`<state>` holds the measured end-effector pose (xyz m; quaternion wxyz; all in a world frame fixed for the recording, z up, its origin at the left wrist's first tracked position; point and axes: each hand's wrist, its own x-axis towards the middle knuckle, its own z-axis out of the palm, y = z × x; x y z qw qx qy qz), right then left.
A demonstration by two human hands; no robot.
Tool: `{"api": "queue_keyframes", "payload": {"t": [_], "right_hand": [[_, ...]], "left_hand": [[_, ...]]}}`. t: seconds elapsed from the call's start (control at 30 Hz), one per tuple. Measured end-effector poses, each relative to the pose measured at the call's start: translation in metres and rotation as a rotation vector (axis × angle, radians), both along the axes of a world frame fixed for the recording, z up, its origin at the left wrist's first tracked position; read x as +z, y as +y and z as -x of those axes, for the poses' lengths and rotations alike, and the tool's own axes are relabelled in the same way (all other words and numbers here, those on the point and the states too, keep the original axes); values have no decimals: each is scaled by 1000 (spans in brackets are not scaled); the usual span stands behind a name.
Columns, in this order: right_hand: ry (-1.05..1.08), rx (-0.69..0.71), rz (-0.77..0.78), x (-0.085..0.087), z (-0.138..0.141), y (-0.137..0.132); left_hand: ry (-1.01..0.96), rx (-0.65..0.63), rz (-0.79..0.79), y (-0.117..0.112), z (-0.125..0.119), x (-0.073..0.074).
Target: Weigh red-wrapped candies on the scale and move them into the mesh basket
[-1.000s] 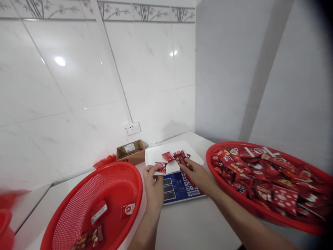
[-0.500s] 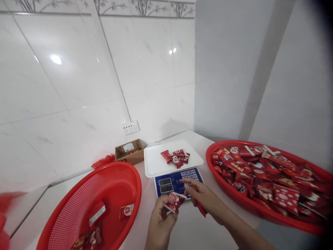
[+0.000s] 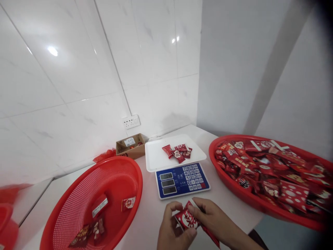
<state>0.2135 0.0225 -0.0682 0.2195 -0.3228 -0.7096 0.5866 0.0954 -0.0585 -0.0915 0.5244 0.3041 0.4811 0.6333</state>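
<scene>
Head-worn view, looking forward and down, close above the table [image 3: 144, 211]; tiled wall [image 3: 156, 69] ahead

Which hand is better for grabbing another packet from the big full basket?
Probably the right hand: it's nearer the full red basket, with the left hand farther away. Both are touching a red packet, though, so the right would need freeing first.

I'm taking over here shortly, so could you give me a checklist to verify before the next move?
1. Left hand gripping the red printed packet: ok.
2. Right hand free: not ok, its fingers are on that packet.
3. Small wrapped packets within the white weighing pan: ok.
4. Scale keypad uncovered: ok.
5. Reading on the scale displays: cannot tell, digits too small.
6. Right-hand red basket stocked: ok, heaped with packets.
</scene>
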Motion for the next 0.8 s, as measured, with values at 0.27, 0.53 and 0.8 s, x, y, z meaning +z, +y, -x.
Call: {"api": "queue_keyframes", "payload": {"t": [0.27,0.53,0.8], "right_hand": [[122,-79,120,4,0,0],[159,-190,255,3,-11,2],[231,-319,231,-16,-28,9]], "left_hand": [[173,38,-4,9,16,28],[271,332,-87,80,47,68],[544,119,-9,51,17,53]]}}
